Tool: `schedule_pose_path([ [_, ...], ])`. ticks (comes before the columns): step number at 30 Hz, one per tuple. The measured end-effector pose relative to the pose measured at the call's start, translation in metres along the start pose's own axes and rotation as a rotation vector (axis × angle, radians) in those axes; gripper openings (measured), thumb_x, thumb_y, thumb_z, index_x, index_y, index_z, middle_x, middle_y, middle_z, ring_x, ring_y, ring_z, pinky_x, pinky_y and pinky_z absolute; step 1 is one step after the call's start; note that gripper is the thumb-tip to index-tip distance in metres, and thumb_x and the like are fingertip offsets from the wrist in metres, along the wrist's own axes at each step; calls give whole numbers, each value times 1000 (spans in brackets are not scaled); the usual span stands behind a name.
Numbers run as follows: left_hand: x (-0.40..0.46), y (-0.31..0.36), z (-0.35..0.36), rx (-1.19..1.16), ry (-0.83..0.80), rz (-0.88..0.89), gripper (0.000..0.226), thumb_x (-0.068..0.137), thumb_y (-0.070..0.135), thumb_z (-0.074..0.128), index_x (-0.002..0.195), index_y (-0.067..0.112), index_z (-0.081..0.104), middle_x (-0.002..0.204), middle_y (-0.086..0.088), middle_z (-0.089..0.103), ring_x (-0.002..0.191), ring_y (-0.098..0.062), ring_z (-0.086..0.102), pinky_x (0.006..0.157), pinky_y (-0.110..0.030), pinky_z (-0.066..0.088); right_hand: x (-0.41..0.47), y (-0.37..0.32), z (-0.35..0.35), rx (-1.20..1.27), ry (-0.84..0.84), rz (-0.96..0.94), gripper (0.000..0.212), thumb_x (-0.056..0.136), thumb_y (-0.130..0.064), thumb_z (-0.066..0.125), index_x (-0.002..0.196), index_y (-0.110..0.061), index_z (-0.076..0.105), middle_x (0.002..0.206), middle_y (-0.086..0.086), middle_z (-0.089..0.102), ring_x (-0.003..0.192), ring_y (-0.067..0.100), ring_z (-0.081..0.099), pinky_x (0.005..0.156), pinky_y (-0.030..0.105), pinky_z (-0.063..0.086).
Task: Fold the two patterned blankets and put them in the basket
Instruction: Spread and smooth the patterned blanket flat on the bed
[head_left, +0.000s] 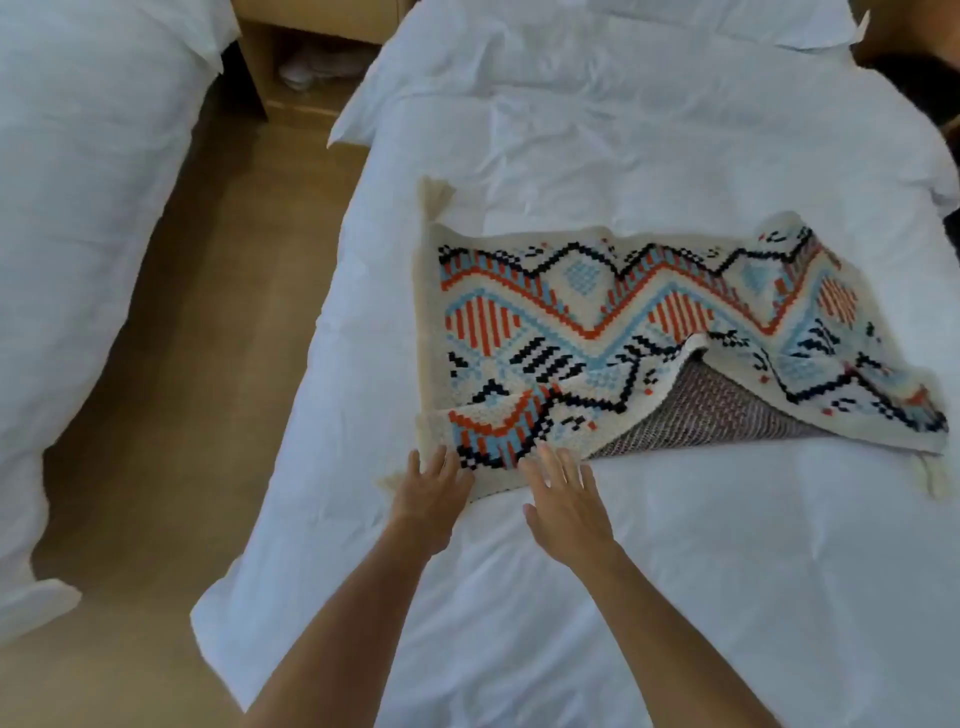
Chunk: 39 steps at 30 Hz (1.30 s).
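A white-sheeted bed fills most of the view, from twelve o'clock down to six. A second white bed runs along the nine o'clock side, with a strip of wooden floor between the two and a wooden nightstand at eleven o'clock.

One patterned blanket lies on the near bed toward three o'clock, cream with orange, blue and black zigzags and tassels at its corners. It is part-folded: the near edge at its left end lies doubled over, while further right the top layer is lifted and shows a grey-brown underside. No second blanket and no basket are in view.

The left hand rests on the blanket's near left corner at about seven o'clock from the blanket's middle, fingers straight and slightly spread, gripping nothing. The right hand sits just beside it with fingers straight and fanned, fingertips touching the folded edge.

The step in hand seems to be flattening the fold. To do it well, the person should probably press the left end flat, then sweep the right hand toward three o'clock to lay the lifted flap down and line up the edges before folding again.
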<state>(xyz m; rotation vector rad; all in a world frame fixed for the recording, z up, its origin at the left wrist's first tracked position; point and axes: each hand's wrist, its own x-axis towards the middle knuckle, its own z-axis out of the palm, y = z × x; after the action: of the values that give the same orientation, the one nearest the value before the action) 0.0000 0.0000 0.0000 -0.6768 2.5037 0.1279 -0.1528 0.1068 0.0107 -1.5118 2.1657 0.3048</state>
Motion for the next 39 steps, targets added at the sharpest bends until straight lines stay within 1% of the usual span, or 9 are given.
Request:
schedule_pose_path([
  [4,23,13,17,97,89,-4,68,80,19,71,137,10,36,146,-18,26,137,-34,21,110,-52,25,26,3,26,-66,81,-32,65,91,-13,55,147,-19,24,158,13,10,144,35,10,114,49,14],
  [8,38,17,35,127,175,-24,55,84,12,64,134,6,42,146,-22,30,137,-37,27,108,-52,29,40,10,46,-118,205,-73,78,57,-5,82,129,-14,53,136,17,50,125,39,46,98,50,43],
  [12,48,14,48,138,263,27,32,67,14,78,98,11,68,108,-14,62,104,-31,58,84,-43,50,55,24,49,-154,306,-116,50,58,-5,83,104,-10,63,116,13,62,112,36,56,88,47,49],
  [19,28,6,43,146,294,143,24,51,6,82,69,10,66,65,-6,61,57,-22,58,58,-30,52,43,25,46,-111,400,-188,16,74,-1,64,90,-4,63,90,13,66,90,32,62,88,44,51],
  [26,-30,4,40,104,97,248,37,24,15,91,44,19,60,43,2,54,35,-15,51,41,-19,41,-36,-5,61,-2,163,-200,28,55,-13,80,77,-15,63,62,-2,59,53,15,56,50,25,50],
  [29,-53,4,46,93,58,272,40,16,19,91,39,21,59,40,3,52,32,-14,49,42,-16,39,-66,-28,74,30,73,-177,29,58,-17,80,83,-16,66,67,-2,60,56,15,58,48,26,49],
  [32,-71,7,54,118,-64,293,30,35,22,91,54,18,69,54,-2,63,47,-16,60,51,-19,45,-90,-52,88,-14,-70,-171,27,76,-16,67,102,-12,61,87,5,64,76,22,60,62,34,52],
  [36,-92,20,86,207,-207,311,27,93,5,50,119,0,58,118,-21,58,103,-34,58,86,-39,45,-103,-67,111,18,-143,-164,44,32,-21,88,70,-20,66,59,-4,58,51,13,55,40,24,45],
  [39,-99,38,104,180,-320,287,38,98,-2,32,135,-6,42,135,-26,44,117,-39,47,95,-43,41,-109,-64,105,48,-167,-162,33,59,-20,80,88,-15,65,80,2,63,72,18,60,58,28,51],
])
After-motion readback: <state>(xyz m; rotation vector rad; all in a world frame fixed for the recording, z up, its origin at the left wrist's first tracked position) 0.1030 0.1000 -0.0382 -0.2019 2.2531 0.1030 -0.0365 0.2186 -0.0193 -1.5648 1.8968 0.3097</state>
